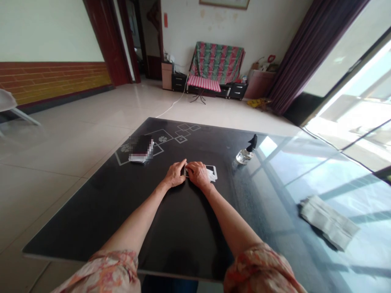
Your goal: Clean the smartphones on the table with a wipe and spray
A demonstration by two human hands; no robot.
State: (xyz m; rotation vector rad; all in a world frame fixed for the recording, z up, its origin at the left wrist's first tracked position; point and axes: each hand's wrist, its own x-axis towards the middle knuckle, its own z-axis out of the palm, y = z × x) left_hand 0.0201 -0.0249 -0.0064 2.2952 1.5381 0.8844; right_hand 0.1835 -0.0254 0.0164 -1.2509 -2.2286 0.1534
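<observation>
The phone [211, 167] could slip if the right fingers [193, 165], bunched on white cloth [211, 176], push harder than the left fingers [181, 165] pinch it.

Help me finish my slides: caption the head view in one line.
Left hand steadies a white-framed device on a dark table; right hand presses a white cloth or tissue against it.

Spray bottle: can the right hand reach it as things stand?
Probably yes: only a flat device and tabletop lie between the right hand and spray bottle, though that hand seems busy with a white cloth.
</observation>
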